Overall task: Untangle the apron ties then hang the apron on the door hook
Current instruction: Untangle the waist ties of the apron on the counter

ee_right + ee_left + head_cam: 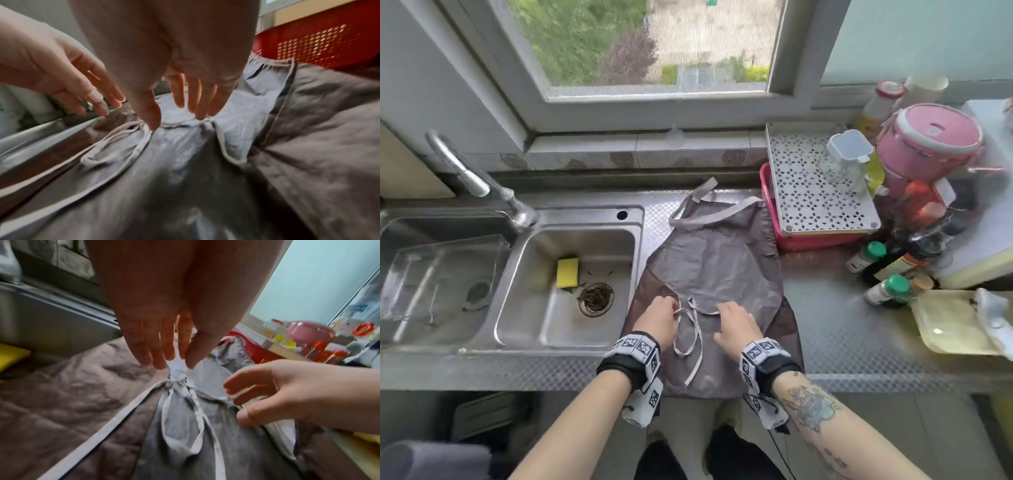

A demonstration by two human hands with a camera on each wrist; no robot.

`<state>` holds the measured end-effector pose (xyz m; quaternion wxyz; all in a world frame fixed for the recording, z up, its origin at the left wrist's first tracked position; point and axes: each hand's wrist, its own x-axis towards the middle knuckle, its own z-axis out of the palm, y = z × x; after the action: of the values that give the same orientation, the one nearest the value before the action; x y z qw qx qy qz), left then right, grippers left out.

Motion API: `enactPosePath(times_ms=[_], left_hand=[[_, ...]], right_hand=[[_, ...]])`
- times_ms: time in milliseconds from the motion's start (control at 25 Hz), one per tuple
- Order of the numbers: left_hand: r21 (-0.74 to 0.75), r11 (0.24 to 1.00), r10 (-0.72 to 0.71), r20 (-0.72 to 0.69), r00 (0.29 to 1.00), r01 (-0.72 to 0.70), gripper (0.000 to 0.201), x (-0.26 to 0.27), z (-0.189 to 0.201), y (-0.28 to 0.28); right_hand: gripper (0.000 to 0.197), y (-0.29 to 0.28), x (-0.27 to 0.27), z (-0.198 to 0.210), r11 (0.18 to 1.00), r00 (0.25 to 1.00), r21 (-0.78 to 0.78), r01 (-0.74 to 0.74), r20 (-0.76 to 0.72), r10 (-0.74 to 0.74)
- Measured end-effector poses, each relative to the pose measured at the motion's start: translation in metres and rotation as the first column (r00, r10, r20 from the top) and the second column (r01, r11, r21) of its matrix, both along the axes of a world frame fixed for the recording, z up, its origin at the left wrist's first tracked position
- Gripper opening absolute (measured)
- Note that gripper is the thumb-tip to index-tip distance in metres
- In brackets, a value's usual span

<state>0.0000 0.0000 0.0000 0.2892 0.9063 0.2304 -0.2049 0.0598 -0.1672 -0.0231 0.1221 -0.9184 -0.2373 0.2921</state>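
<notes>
A grey-brown apron [715, 260] lies spread flat on the steel counter, with its neck strap [709, 212] toward the window. Its pale ties [690, 339] are knotted in a loop near the front edge. My left hand [659, 317] is at the knot. The left wrist view shows thumb and fingertips of that left hand [176, 361] pinching the tie [197, 415] just above the knot. My right hand [734, 322] is beside it with straight fingers. In the right wrist view the right hand [176, 116] has its fingertips down on the apron [308, 129], and its thumb tip touches a tie strand [115, 146].
A double steel sink [571, 222] with a yellow sponge [567, 273] and a faucet [469, 178] lies left of the apron. A red basket [808, 241] under a white patterned tray [822, 192], a pink container [931, 137] and several bottles [887, 291] crowd the right.
</notes>
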Motion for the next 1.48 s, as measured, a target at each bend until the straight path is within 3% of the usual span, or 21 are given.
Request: enactPosePath(times_ms=[120,200,280,440,640,720,800,840,880,920,1000,1040,1080,1200,1240,1360,1480], left_hand=[[0.016,0.999,-0.043,-0.011,0.999,0.043,0.028,0.004,-0.022,-0.004],[0.015,0.997,-0.072,-0.067,0.995,0.073,0.044,0.005,-0.031,-0.007],[0.052,0.989,-0.13,-0.136,0.982,0.138,0.047,0.007,-0.038,-0.008],[0.057,0.97,-0.218,-0.239,0.946,0.238,0.036,0.007,-0.046,-0.005],[0.014,0.984,-0.174,-0.091,0.98,0.176,0.018,0.006,-0.034,0.009],[-0.056,0.992,-0.116,-0.01,0.993,0.116,0.017,0.006,-0.023,0.01],[-0.133,0.99,-0.038,0.087,0.995,0.049,0.021,0.007,-0.011,0.011],[-0.166,0.986,-0.007,0.141,0.99,0.031,0.023,0.009,-0.005,0.01],[-0.191,0.981,0.013,0.196,0.981,0.025,0.024,0.013,0.002,0.009],[-0.21,0.977,0.025,0.247,0.969,0.028,0.024,0.019,0.011,0.008],[-0.266,0.964,0.065,0.316,0.946,0.022,0.022,0.031,0.026,0.005],[-0.291,0.957,0.08,0.322,0.944,0.018,0.023,0.037,0.031,0.004],[-0.311,0.95,0.074,0.298,0.952,0.024,0.023,0.043,0.033,0.004],[-0.361,0.932,0.026,0.168,0.985,0.036,0.027,0.051,0.036,0.002],[-0.37,0.928,0.011,0.134,0.991,0.04,0.028,0.051,0.036,0.001],[-0.379,0.923,-0.04,0.073,0.997,0.065,0.033,0.044,0.035,-0.006],[-0.323,0.943,-0.077,0.028,0.997,0.082,0.029,0.044,0.038,-0.012]], right_hand=[[0.041,0.011,0.0,-0.014,0.998,0.998,0.032,-0.05,0.027,0.049],[0.034,0.02,0.001,-0.018,0.998,0.999,0.029,-0.047,0.019,0.046],[0.026,0.024,0.003,-0.025,1.0,1.0,0.017,-0.02,-0.012,0.02],[0.022,0.026,0.005,-0.027,0.999,0.996,0.008,0.043,-0.074,-0.042],[0.024,0.024,0.001,-0.021,0.94,0.947,0.111,0.322,-0.049,-0.318],[0.023,0.024,0.008,-0.02,0.795,0.834,0.251,0.552,-0.186,-0.52],[0.018,0.028,0.019,-0.018,0.469,0.605,0.387,0.794,-0.418,-0.678],[0.016,0.029,0.023,-0.013,0.331,0.513,0.413,0.848,-0.488,-0.706],[0.013,0.029,0.027,-0.007,0.277,0.496,0.445,0.852,-0.512,-0.701],[0.012,0.031,0.028,-0.001,0.318,0.548,0.47,0.823,-0.513,-0.661],[0.019,0.033,0.021,0.02,0.564,0.746,0.495,0.661,-0.518,-0.419],[0.02,0.034,0.015,0.028,0.672,0.8,0.493,0.552,-0.54,-0.261],[0.021,0.034,0.012,0.036,0.731,0.798,0.48,0.486,-0.585,-0.146],[0.011,0.025,0.009,0.05,0.764,0.728,0.468,0.444,-0.685,-0.003],[0.006,0.021,0.01,0.052,0.777,0.735,0.46,0.431,-0.678,-0.006],[0.019,0.004,0.016,0.045,0.747,0.755,0.458,0.482,-0.649,-0.089],[0.009,-0.008,0.02,0.035,0.703,0.737,0.466,0.537,-0.664,-0.123]])
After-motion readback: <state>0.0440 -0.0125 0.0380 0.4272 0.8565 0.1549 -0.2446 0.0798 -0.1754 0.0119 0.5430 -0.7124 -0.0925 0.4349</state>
